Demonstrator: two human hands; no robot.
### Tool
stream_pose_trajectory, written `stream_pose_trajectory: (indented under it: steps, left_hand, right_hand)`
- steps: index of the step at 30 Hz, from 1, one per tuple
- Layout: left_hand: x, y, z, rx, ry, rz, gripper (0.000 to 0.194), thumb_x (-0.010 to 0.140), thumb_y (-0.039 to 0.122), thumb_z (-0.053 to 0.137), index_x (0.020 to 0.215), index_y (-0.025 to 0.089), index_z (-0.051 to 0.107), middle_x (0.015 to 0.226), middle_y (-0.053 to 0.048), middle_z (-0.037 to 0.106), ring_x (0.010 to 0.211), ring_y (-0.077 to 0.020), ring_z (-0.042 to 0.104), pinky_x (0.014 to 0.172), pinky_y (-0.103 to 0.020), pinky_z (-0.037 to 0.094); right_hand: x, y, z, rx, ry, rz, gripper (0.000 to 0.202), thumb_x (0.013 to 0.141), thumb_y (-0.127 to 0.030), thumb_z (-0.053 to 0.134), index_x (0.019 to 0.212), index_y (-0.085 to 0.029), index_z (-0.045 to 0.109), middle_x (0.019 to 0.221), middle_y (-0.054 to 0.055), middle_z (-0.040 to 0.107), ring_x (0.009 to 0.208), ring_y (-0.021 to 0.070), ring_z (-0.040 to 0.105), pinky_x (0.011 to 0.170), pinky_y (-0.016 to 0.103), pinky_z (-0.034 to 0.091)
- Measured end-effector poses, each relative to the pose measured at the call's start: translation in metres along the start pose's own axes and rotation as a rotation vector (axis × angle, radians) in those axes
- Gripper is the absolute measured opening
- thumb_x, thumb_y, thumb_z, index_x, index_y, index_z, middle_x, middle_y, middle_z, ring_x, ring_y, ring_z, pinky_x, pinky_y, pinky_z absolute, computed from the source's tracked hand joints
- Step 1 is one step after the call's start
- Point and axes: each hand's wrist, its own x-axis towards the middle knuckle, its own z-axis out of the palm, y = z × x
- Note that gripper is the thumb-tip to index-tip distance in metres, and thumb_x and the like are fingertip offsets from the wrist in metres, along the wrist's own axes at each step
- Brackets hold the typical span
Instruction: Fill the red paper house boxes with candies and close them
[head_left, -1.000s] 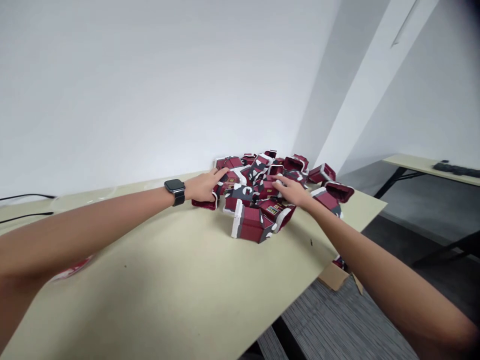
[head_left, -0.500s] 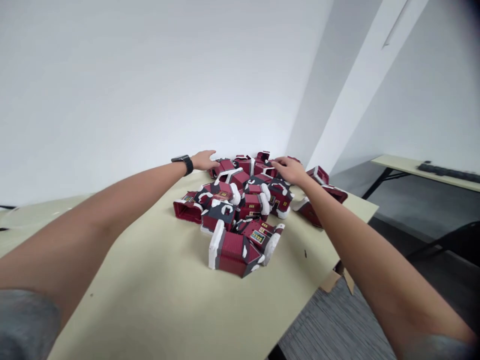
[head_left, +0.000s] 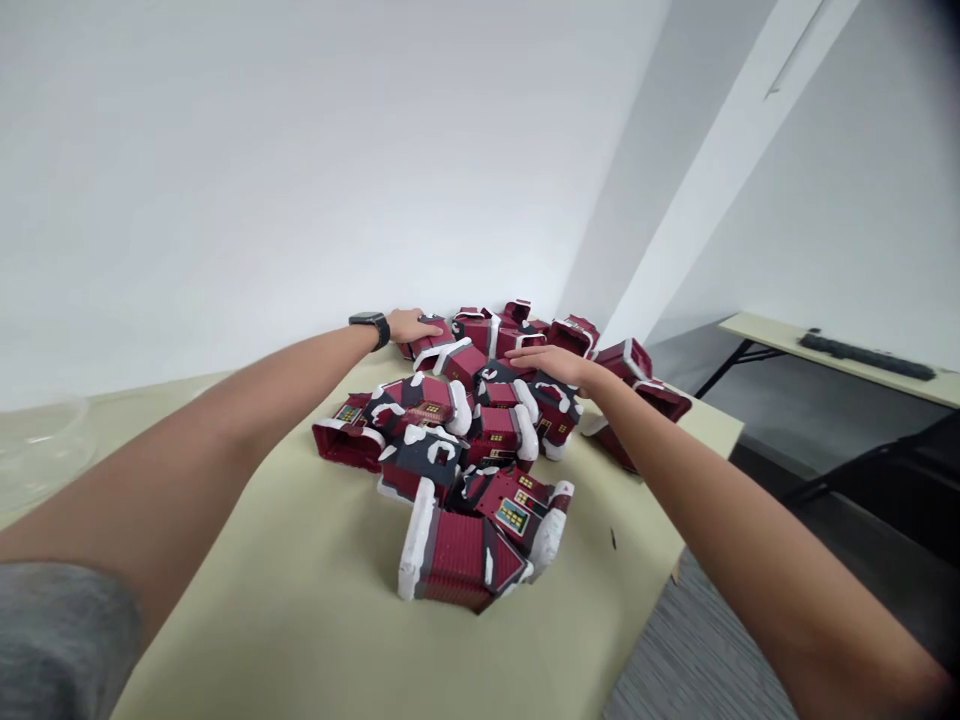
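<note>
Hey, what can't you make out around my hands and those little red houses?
In the head view:
Left hand: too small to tell whether it grips a house.
Under the right hand: the hand itself hides any touch on the houses.
Watch: too slanted to read.
Dark speck on the table: too small to name.

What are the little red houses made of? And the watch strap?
The little red houses look like painted resin or ceramic: hard, hollow shells with thick, matt white snowy edges. I can't tell which. The watch strap seems to be smooth black rubber or silicone, because it bends round the wrist.
</note>
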Motion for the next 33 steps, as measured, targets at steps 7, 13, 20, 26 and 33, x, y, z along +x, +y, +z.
stream_pose_trajectory:
  steps: [7,13,20,26,33]
  left_hand:
    - [-0.027,0.002,-0.012,-0.004,-0.059,-0.035,0.096,0.079,0.083,0.055,0.146,0.014,0.055,0.144,-0.020,0.066,0.122,-0.0354,0.066,0.102,-0.042,0.051]
    - [-0.046,-0.007,-0.018,0.019,-0.122,-0.049,0.094,0.082,0.080,0.055,0.151,0.015,0.051,0.151,-0.020,0.061,0.130,-0.0368,0.062,0.108,-0.043,0.048]
    - [-0.126,0.033,-0.031,0.093,0.210,0.124,0.083,0.093,0.070,0.047,0.161,0.022,0.040,0.166,-0.013,0.046,0.150,-0.0420,0.039,0.121,-0.057,0.032]
    - [-0.281,0.091,-0.026,-0.227,-0.041,0.215,0.063,0.094,0.075,0.051,0.061,0.022,0.061,0.057,-0.003,0.050,0.053,-0.0165,0.045,0.060,-0.035,0.035]
    - [-0.359,0.085,0.036,-0.798,-0.255,0.000,0.051,0.088,0.070,0.064,0.065,0.025,0.067,0.061,-0.002,0.060,0.056,-0.0191,0.054,0.056,-0.035,0.036]
  right_hand:
    - [0.005,0.002,0.001,0.045,-0.040,-0.036,0.032,0.095,-0.042,0.066,0.121,-0.034,0.083,0.141,-0.002,0.072,0.129,0.0317,0.068,0.118,0.049,0.051]
    - [0.019,0.001,0.010,0.029,0.049,-0.063,0.027,0.093,-0.039,0.068,0.111,-0.030,0.086,0.129,0.001,0.079,0.118,0.0289,0.073,0.112,0.043,0.055]
    - [-0.044,-0.040,0.003,-0.118,0.560,-0.143,0.039,0.094,-0.035,0.061,0.127,-0.018,0.075,0.127,0.013,0.077,0.111,0.0333,0.071,0.105,0.052,0.053]
    - [-0.161,-0.093,0.036,-0.159,0.188,-0.407,0.033,0.100,-0.057,0.060,0.112,-0.033,0.080,0.108,0.005,0.080,0.087,0.0299,0.074,0.073,0.046,0.061]
    - [-0.212,-0.114,0.102,-0.210,-0.083,-0.509,0.063,0.090,-0.053,0.080,0.149,-0.043,0.061,0.140,0.006,0.069,0.126,0.0404,0.066,0.098,0.060,0.061]
